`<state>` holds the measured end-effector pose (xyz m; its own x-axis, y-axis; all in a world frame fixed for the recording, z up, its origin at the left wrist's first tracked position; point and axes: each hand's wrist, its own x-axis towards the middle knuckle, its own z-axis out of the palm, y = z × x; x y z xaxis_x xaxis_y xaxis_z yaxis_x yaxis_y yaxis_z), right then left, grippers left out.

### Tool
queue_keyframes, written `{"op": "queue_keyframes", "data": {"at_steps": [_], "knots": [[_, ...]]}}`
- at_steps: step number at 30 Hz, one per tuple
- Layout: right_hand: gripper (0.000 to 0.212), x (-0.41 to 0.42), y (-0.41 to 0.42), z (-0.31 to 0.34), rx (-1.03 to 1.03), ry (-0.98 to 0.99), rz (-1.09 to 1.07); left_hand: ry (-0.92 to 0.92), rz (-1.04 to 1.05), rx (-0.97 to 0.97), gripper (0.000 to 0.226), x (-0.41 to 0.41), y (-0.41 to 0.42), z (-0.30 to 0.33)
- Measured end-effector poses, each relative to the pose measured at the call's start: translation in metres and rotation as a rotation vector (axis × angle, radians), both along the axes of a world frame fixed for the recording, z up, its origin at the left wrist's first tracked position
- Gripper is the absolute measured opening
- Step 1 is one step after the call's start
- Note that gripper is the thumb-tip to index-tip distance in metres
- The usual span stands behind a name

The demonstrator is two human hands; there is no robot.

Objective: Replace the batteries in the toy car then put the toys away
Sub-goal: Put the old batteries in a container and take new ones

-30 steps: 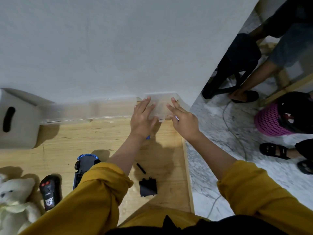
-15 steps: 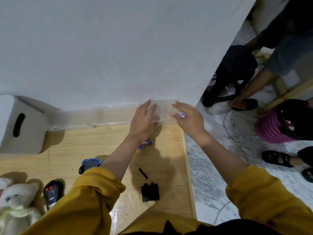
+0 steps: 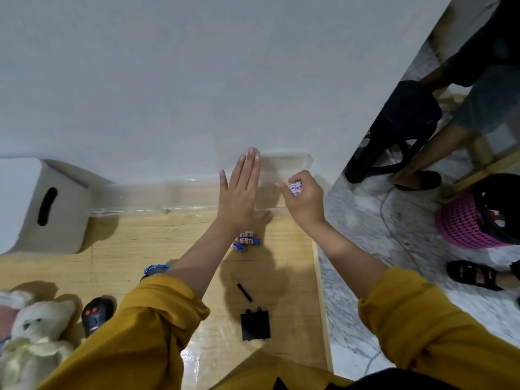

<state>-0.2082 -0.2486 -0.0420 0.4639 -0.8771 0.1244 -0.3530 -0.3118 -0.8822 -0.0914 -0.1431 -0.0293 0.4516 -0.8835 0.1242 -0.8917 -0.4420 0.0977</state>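
Now batteries [image 3: 295, 188] in right hand [image 3: 305, 199] (gripped)

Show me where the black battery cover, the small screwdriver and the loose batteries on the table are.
black battery cover [image 3: 255, 324], head view, middle of its flat face
small screwdriver [image 3: 243, 293], head view, black handle
loose batteries [image 3: 247, 240], head view, middle battery's label

On the table [image 3: 135, 243], a clear container [image 3: 281, 175] sits at 12 o'clock against the wall, with loose batteries [image 3: 246, 241] just before it. A screwdriver [image 3: 242, 289] and battery cover [image 3: 255, 324] lie nearer, toward 6 o'clock. A storage bin [image 3: 39, 204] stands at 10 o'clock, and the remote control [image 3: 95, 313] lies beside the teddy bear [image 3: 36, 333] at 8 o'clock.
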Motion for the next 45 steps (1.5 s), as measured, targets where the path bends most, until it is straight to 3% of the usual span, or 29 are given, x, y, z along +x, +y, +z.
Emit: {"op": "queue_keyframes", "data": {"at_steps": [7, 13, 17, 21, 26, 30, 32, 34, 40, 45], "knots": [[0.022, 0.018, -0.01, -0.014, -0.091, 0.277, 0.307, 0.011, 0.0, -0.04, 0.138, 0.004, -0.001, -0.005], [0.031, 0.015, -0.012, -0.014, -0.143, 0.263, 0.328, 0.008, -0.011, -0.037, 0.131, 0.006, -0.001, -0.011], [0.023, 0.002, -0.006, -0.01, -0.178, 0.141, 0.254, 0.04, -0.019, -0.035, 0.12, 0.004, -0.001, -0.011], [0.007, -0.02, -0.002, -0.005, -0.274, 0.026, 0.098, 0.046, -0.017, -0.071, 0.123, 0.007, -0.001, -0.015], [0.009, -0.038, -0.007, 0.01, -0.292, -0.046, -0.059, -0.002, -0.053, -0.065, 0.128, -0.002, 0.0, -0.015], [0.011, -0.038, -0.006, 0.022, -0.313, -0.089, -0.074, 0.018, -0.141, -0.08, 0.09, -0.009, -0.001, -0.015], [0.013, -0.038, -0.003, 0.024, -0.315, -0.058, -0.014, 0.093, -0.188, -0.052, 0.066, -0.011, 0.001, -0.014], [0.018, -0.038, 0.0, 0.022, -0.292, -0.011, 0.073, 0.136, -0.19, -0.011, 0.055, -0.013, 0.004, -0.011], [0.048, -0.032, 0.005, 0.008, -0.138, 0.264, 0.401, 0.111, -0.204, 0.028, 0.056, -0.01, 0.005, -0.01], [0.047, -0.029, 0.005, -0.006, -0.29, 0.379, 0.404, 0.097, -0.213, 0.035, 0.054, -0.01, 0.006, -0.012]]}}
